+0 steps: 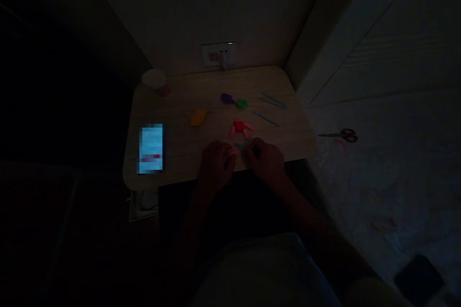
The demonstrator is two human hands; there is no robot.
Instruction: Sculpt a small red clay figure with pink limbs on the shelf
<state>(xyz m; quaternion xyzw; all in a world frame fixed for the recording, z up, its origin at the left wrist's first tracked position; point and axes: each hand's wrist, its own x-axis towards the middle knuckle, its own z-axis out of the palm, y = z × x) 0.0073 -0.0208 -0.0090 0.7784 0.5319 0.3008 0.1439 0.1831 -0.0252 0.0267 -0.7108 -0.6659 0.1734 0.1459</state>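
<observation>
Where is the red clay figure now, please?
The red clay figure lies on the wooden desk in the head view, just beyond the left hand and right hand.

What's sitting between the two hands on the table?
The head view shows a small pink clay strip and a small teal clay bit between the left hand and right hand.

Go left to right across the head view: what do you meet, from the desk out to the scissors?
Lit phone → yellow modelling clay lump → purple clay lump → green clay lump → teal sticks → red-handled scissors
</observation>
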